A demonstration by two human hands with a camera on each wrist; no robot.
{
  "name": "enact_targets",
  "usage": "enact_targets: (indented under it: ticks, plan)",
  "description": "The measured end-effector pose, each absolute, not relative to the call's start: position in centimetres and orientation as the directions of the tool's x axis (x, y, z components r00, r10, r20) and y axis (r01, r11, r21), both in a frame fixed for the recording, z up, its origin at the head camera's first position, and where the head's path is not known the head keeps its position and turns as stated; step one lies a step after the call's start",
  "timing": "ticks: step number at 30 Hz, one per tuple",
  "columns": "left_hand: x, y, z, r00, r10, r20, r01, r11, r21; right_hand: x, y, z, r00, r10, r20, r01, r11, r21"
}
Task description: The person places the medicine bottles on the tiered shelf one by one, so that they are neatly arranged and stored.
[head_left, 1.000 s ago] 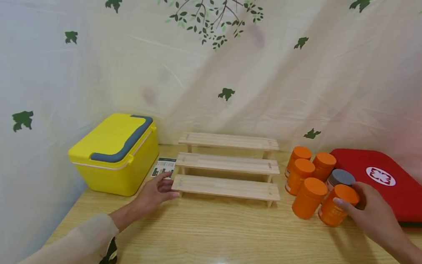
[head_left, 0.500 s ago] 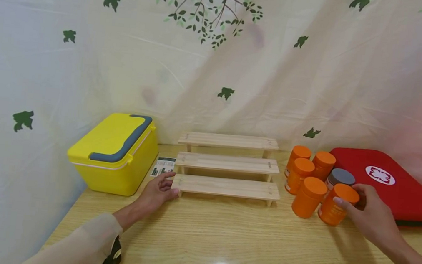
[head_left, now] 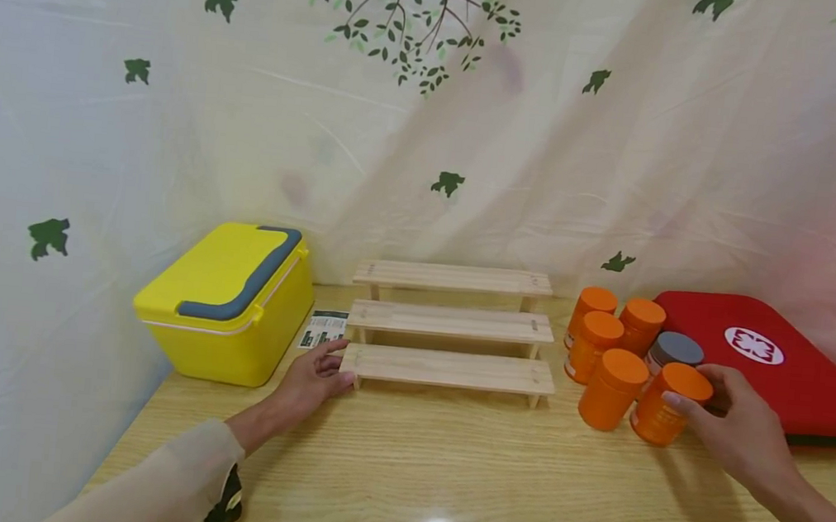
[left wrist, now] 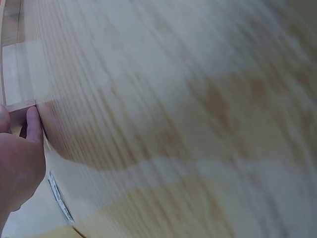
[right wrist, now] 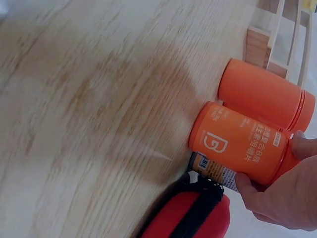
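Observation:
A three-tier wooden display rack (head_left: 446, 369) stands in the middle of the table. My left hand (head_left: 306, 384) grips the left end of its lowest step, thumb at the front edge. In the left wrist view that hand (left wrist: 22, 158) lies against the step's end. At the right, my right hand (head_left: 747, 427) holds an orange pill bottle (head_left: 661, 415) near its lid, thumb in front. The right wrist view shows its printed label, with the fingers of the hand (right wrist: 287, 193) round the top. Beside it stand another orange bottle (head_left: 609, 398) and a grey-lidded bottle (head_left: 676, 348), partly hidden.
Several more orange bottles (head_left: 594, 347) stand upright behind, right of the rack. A red first-aid case (head_left: 810, 382) lies at the far right. At the left are a yellow cooler box (head_left: 231, 344) and a printed card (head_left: 324, 329). A patterned curtain (head_left: 398, 151) hangs behind.
My left hand has moved slightly right and closed in on the end of the rack's lowest step. My right hand and the bottle it holds have barely moved.

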State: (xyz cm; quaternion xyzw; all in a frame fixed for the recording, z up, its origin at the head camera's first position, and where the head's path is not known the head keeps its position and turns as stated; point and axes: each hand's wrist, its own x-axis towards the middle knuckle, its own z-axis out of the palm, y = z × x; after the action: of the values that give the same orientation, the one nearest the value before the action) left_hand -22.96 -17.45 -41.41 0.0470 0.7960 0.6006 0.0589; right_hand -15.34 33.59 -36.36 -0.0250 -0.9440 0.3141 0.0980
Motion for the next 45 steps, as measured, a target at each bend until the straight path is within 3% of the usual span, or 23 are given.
enact_targets:
  ticks: [8,16,21,29,36,41,45]
  plan:
    - [-23.0,-17.6,-41.7,-0.99,0.131,-0.045,-0.004,0.298,0.955,-14.9,33.5,-35.8,-0.969,0.14,0.203,-0.014,0.789,-0.614]
    - [-23.1,-17.7,-41.8,-0.99,0.124,-0.062,-0.025,0.278,0.96,-14.2,33.1,-32.3,-0.951,0.136,0.279,-0.053,0.815,-0.577]
    - [-23.0,-17.7,-41.7,-0.99,0.119,-0.072,-0.036,0.281,0.959,-13.9,32.9,-30.2,-0.933,0.118,0.339,-0.117,0.793,-0.598]
    - [-23.0,-17.6,-41.7,-0.992,0.111,-0.065,-0.027,0.309,0.951,-14.5,32.4,-28.3,-0.904,0.073,0.422,-0.281,0.641,-0.714]
    - [-23.1,-17.5,-41.6,-0.991,0.115,-0.064,-0.023,0.327,0.945,-15.6,30.4,-25.7,-0.928,0.047,0.369,-0.224,0.723,-0.654]
    - [-23.1,-17.5,-41.6,-0.991,0.122,-0.063,-0.021,0.32,0.947,-17.2,27.9,-23.9,-0.938,-0.033,0.346,-0.278,0.669,-0.69]
    - [-23.1,-17.5,-41.7,-0.99,0.123,-0.064,-0.024,0.304,0.952,-18.8,25.5,-22.6,-0.953,-0.031,0.301,-0.242,0.675,-0.697]
